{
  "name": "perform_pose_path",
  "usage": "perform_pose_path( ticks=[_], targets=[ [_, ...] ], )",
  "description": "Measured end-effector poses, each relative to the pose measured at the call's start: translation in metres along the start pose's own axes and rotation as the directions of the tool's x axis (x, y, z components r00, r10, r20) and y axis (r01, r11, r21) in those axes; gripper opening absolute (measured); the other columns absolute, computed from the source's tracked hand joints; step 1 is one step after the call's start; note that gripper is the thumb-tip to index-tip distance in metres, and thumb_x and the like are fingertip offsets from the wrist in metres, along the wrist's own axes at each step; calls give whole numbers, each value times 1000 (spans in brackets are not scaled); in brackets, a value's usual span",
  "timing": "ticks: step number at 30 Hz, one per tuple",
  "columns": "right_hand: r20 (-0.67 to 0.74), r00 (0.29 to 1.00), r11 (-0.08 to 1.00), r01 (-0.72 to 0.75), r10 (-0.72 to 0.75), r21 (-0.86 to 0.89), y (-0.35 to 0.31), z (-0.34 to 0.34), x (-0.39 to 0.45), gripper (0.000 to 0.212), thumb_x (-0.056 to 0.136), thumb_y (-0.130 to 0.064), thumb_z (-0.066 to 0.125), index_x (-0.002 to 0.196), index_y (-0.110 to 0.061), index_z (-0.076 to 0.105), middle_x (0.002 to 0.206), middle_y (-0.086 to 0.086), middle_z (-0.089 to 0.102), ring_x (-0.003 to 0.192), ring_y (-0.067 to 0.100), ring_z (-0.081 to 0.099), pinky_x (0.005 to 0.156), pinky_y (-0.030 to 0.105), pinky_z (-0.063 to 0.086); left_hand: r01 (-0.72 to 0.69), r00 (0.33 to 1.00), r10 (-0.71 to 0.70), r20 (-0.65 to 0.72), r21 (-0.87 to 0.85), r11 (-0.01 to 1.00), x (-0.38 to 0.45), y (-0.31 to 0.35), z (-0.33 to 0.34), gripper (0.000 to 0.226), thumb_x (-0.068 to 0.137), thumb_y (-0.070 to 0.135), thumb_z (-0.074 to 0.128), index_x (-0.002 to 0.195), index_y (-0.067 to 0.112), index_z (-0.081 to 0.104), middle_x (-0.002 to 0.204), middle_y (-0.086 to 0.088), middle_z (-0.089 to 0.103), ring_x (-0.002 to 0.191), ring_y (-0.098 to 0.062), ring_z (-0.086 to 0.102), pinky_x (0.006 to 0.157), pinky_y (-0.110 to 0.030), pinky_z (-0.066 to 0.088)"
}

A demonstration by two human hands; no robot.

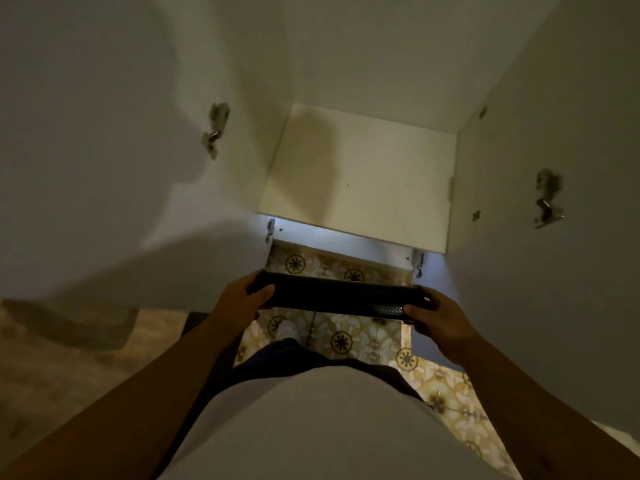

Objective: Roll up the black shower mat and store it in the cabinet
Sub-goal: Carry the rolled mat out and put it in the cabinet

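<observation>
The black shower mat (332, 294) is rolled into a long tube and held level in front of me, just below the cabinet's front edge. My left hand (242, 299) grips its left end, thumb on top. Its right end is gripped by my right hand (438, 318). The white cabinet (356, 181) stands open ahead, its pale bottom shelf bare and lit. Both doors are swung wide: the left door (104, 168) and the right door (554, 271).
Metal hinges (214, 133) (547, 199) sit on the inner faces of the doors. Patterned yellow floor tiles (343, 341) show below the mat, with my foot (287, 329) on them. A brownish surface (52, 368) lies at lower left.
</observation>
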State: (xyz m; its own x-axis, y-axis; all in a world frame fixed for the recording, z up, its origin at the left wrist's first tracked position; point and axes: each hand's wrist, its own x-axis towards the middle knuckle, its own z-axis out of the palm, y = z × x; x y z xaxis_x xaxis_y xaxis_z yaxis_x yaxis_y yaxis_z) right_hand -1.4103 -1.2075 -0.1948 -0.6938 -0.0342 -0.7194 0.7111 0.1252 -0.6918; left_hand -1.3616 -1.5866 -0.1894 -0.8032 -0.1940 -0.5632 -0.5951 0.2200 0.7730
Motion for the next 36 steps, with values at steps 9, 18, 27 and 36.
perform_pose_path(
  ticks=[9, 18, 27, 36],
  targets=[
    [-123, 990, 989, -44, 62, 142, 1, 16, 37, 59, 80, -7, 74, 134, -15, 52, 105, 7, 66, 87, 25, 68, 66, 31, 54, 83, 986, -78, 150, -28, 996, 85, 28, 0, 26, 90, 21, 64, 111, 36, 61, 94, 7, 67, 73, -8, 68, 55, -22, 52],
    [-131, 986, 992, -89, 100, 92, 59, 3, 171, 62, 84, -6, 70, 141, -15, 46, 126, 13, 57, 106, 26, 60, 74, 30, 51, 197, 976, -184, 115, -110, 974, 192, -63, 65, 49, 91, 21, 63, 139, 21, 50, 120, -8, 64, 102, -27, 65, 80, -43, 54],
    [-109, 991, 997, -78, 79, 15, 199, 21, 400, 59, 85, -9, 69, 139, -21, 46, 114, -4, 58, 101, 15, 61, 73, 27, 54, 231, 973, -219, 74, -270, 935, 378, -240, 141, 45, 91, 15, 62, 129, 37, 55, 109, -6, 65, 86, -23, 67, 64, -35, 47],
    [-16, 979, 926, 186, -202, -330, 253, 45, 584, 51, 82, -27, 73, 127, -31, 50, 124, 4, 58, 112, 23, 59, 85, 44, 56, 61, 997, -40, 69, -340, 938, 532, -348, 160, 46, 91, 18, 60, 136, 23, 52, 130, -8, 58, 117, -28, 59, 96, -46, 50]
  ],
)
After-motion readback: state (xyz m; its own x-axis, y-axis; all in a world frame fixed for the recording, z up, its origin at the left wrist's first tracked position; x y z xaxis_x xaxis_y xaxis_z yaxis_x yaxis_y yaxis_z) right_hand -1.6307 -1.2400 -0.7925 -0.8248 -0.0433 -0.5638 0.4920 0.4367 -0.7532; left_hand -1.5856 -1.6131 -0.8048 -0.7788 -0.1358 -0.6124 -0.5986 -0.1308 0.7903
